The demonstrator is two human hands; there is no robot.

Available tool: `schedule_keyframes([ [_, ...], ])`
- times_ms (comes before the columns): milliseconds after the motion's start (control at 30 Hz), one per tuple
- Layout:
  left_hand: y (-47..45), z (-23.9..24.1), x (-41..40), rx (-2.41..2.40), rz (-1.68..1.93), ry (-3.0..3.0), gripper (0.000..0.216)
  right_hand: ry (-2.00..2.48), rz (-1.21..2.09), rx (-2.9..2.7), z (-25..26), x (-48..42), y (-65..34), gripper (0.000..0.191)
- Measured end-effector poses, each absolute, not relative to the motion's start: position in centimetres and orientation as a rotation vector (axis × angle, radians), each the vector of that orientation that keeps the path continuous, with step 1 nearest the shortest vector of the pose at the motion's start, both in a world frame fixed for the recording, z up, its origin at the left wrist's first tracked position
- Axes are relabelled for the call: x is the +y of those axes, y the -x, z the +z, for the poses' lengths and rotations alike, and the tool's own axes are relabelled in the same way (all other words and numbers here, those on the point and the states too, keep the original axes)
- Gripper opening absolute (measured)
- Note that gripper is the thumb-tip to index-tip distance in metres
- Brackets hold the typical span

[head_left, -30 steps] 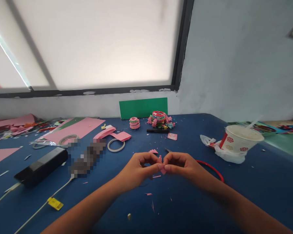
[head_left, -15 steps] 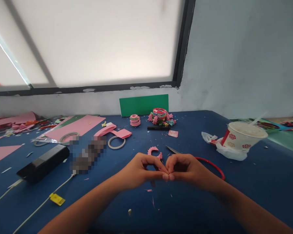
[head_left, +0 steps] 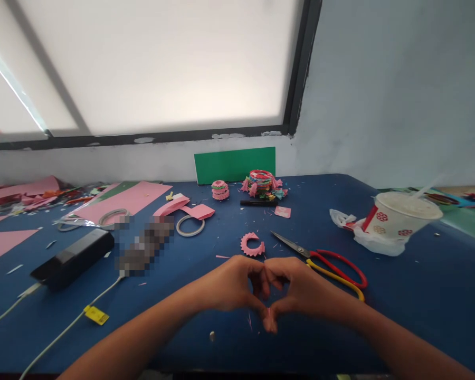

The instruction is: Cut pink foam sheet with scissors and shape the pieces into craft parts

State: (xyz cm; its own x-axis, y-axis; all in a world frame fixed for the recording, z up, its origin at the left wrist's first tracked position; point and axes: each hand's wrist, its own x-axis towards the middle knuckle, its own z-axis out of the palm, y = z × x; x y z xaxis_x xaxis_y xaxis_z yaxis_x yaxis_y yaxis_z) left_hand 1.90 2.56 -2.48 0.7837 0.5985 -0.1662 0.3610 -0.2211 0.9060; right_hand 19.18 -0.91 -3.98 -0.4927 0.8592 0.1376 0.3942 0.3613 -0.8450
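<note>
My left hand (head_left: 231,285) and my right hand (head_left: 301,287) meet near the front of the blue table (head_left: 419,285), fingertips pressed together and pointing down. Between the fingertips a small pink paper piece (head_left: 268,314) barely shows; both hands pinch it. Just beyond the hands lies a curved, toothed pink paper piece (head_left: 252,245). Red and yellow scissors (head_left: 324,260) lie beside my right hand, blades pointing away to the left.
A paper cup with straw (head_left: 399,219) sits on a plastic bag at the right. A black box (head_left: 73,258) with white cables lies left. Tape rings (head_left: 190,226), pink sheets (head_left: 130,198), a black pen (head_left: 257,202), stacked paper flowers (head_left: 263,183) and a green card (head_left: 234,163) fill the back.
Both hands have dropped toward the table's front edge and turned fingertips downward. The view tilted, so the scissors and the curved pink piece now show fully beyond the hands.
</note>
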Motion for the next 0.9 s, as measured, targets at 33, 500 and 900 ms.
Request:
schedule_keyframes([
  [33, -1.9, -2.6, 2.6, 0.749, 0.252, -1.848, 0.036, 1.091, 1.000, -2.071, -4.1, -0.9, -19.1, 0.036],
  [500, -2.4, -2.2, 2.2, 0.693, 0.821, -1.386, 0.016, 0.813, 0.585, -1.911, -5.2, -0.1, -20.6, 0.021],
  [900, -2.5, -2.4, 2.5, 0.768, 0.760, -1.397, 0.025, 1.044, 0.958, -1.825, -5.0, 0.0, -21.1, 0.030],
])
